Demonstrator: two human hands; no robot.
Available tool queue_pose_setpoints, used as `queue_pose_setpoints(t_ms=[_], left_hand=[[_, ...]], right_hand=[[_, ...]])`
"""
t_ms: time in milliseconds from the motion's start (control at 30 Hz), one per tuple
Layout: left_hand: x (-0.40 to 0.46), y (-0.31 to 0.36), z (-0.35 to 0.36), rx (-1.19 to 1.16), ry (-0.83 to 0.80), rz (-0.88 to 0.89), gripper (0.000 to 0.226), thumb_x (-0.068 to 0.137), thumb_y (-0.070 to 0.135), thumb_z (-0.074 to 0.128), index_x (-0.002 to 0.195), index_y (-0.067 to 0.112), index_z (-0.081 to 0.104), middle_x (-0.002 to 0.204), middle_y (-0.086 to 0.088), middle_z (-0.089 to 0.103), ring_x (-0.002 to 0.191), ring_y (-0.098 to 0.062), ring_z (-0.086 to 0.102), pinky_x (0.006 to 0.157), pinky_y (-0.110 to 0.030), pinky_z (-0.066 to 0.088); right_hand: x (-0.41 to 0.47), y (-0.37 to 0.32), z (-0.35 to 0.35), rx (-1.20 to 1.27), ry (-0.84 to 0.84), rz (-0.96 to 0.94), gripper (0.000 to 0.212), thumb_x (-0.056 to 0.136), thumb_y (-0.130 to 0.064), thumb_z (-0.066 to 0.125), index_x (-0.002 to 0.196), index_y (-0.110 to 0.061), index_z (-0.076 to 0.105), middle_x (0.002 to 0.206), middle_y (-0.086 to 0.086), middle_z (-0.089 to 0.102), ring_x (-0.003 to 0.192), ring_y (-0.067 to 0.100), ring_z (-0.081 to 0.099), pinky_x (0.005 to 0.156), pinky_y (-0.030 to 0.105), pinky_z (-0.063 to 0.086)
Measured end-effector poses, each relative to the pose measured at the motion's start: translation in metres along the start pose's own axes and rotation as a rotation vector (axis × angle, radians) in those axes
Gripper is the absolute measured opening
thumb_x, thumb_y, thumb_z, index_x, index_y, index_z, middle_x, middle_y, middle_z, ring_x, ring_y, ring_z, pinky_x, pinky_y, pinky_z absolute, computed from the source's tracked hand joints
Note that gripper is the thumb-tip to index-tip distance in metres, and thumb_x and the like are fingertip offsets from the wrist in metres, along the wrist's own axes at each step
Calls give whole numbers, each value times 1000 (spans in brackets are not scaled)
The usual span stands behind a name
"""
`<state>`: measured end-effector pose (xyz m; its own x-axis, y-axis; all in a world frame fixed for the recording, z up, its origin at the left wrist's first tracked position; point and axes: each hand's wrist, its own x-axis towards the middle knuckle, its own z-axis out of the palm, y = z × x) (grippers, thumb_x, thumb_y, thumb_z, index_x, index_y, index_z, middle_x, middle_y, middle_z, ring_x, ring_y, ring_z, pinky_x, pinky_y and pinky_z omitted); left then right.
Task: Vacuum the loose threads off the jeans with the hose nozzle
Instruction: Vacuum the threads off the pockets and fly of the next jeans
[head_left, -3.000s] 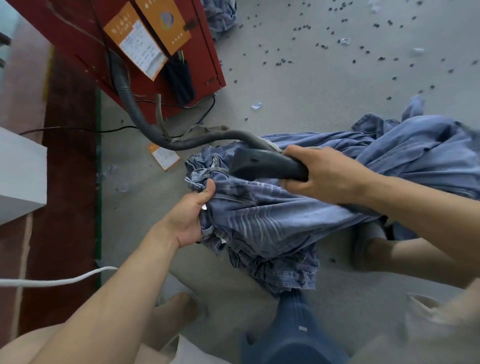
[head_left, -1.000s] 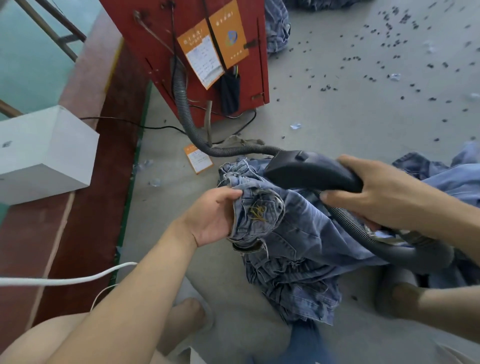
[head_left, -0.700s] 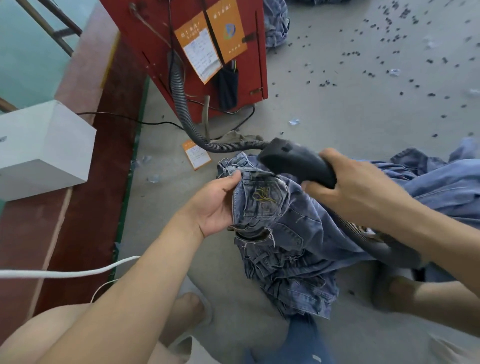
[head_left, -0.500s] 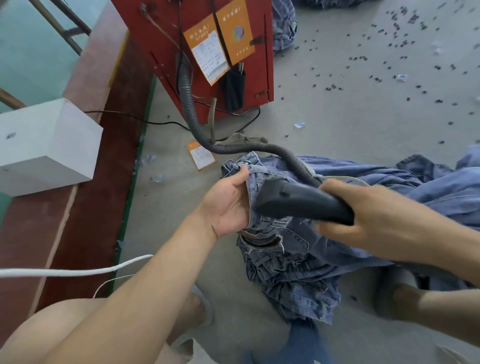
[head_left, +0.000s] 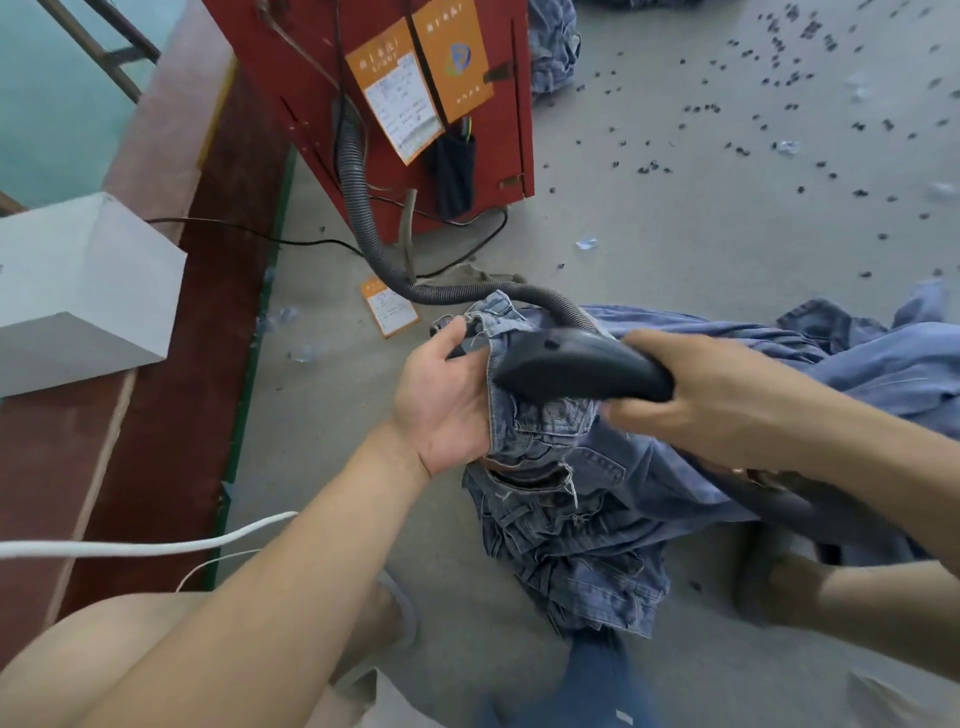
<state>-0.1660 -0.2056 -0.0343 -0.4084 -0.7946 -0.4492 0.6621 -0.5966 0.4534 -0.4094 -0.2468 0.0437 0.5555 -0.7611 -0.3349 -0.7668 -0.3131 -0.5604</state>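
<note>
Two hands (head_left: 447, 400) (head_left: 711, 395) – one nozzle (head_left: 576, 366) – one hose (head_left: 363, 208) – one white box (head_left: 78, 291).

Grey concrete floor (head_left: 675, 249) — dark specks (head_left: 779, 78) scattered over the far part. Crumpled jeans (head_left: 582, 540) heaped on it, orange card (head_left: 388, 310) flat beside the ribbed hose (head_left: 447, 294). Red cabinet (head_left: 374, 104) stands at the far edge — black cable (head_left: 291, 240) trailing across.

A red cabinet (head_left: 483, 156) stands at the far middle of the grey floor (head_left: 675, 249), with two orange labels (head_left: 421, 88) stuck on its face and a black pouch (head_left: 456, 171) hanging below them. A thin black cable (head_left: 249, 231) runs leftward from its base. Another orange card (head_left: 388, 314) lies on the floor just near of it. A white box (head_left: 78, 291) sits at the left on a dark red strip (head_left: 171, 415). A white cord (head_left: 156, 545) crosses the near left. Small dark scraps (head_left: 779, 104) dot the far right floor.
</note>
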Motion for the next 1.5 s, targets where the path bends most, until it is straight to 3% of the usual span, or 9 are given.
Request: queue_pose_setpoints(t_ms=[133, 300, 433, 567, 700, 933, 1167, 1333, 1500], left_hand=[[1, -4, -2, -19, -25, -25, 85, 104, 68, 16, 157, 6, 39, 159, -24, 40, 147, -42, 39, 124, -60, 21], [2, -5, -3, -37, -115, -24, 116, 86, 92, 7, 156, 6, 41, 160, -25, 38, 149, -43, 35, 125, -60, 21], [0, -5, 1, -83, -197, -34, 120, 83, 95, 10, 158, 6, 37, 161, -26, 35, 150, -44, 33, 123, -59, 25], [-5, -1, 4, 25, -266, 12, 69, 96, 27, 34, 159, 2, 29, 154, -27, 32, 136, -43, 42, 117, -57, 30], [-7, -8, 4, 380, -7, 83, 69, 77, -23, 42, 139, 4, 54, 124, -21, 67, 111, -36, 67, 97, -51, 56], [3, -30, 18, 570, 89, 104, 67, 73, -17, 50, 132, 11, 57, 125, -13, 69, 119, -28, 66, 104, -43, 53], [9, -25, 11, 671, 199, 114, 73, 87, -28, 44, 148, 13, 49, 146, -13, 59, 138, -33, 52, 120, -53, 34], [10, -21, 13, 603, 154, 114, 62, 78, -19, 47, 127, 16, 59, 119, -12, 71, 112, -26, 69, 100, -41, 56], [18, -21, 9, 704, 184, 116, 66, 88, -26, 42, 133, 20, 58, 125, -11, 68, 121, -32, 62, 111, -54, 44]], right_hand=[[24, -4, -4, 240, 196, 86, 16, 94, -40, 67, 101, -30, 56, 59, -1, 63, 36, 10, 57, 34, 22, 41], [0, 5, -18, 127, 5, 34, 15, 89, -48, 69, 92, -47, 55, 61, -13, 67, 38, 9, 58, 36, 19, 41], [18, -2, -8, 253, 70, 75, 12, 94, -37, 69, 97, -32, 58, 51, -3, 62, 36, 17, 58, 35, 27, 45], [10, 5, -25, 302, 68, 64, 9, 93, -41, 70, 96, -41, 62, 50, 1, 60, 38, 19, 56, 38, 31, 47], [-12, 5, -34, 225, 66, 15, 12, 90, -49, 68, 94, -48, 56, 46, 0, 60, 36, 19, 57, 38, 35, 50], [18, -4, -37, 97, 166, 49, 13, 93, -39, 67, 97, -31, 57, 48, 0, 59, 32, 7, 53, 32, 17, 36], [-6, -2, -37, 113, -43, 15, 13, 90, -43, 69, 89, -47, 56, 51, -5, 65, 35, 11, 57, 36, 25, 45], [17, 7, -30, 195, 109, 76, 12, 95, -36, 67, 95, -30, 57, 45, -1, 59, 34, 21, 55, 36, 31, 46], [1, 15, -36, 201, -6, 67, 11, 90, -39, 70, 92, -39, 59, 52, 1, 65, 36, 19, 59, 37, 28, 45]])
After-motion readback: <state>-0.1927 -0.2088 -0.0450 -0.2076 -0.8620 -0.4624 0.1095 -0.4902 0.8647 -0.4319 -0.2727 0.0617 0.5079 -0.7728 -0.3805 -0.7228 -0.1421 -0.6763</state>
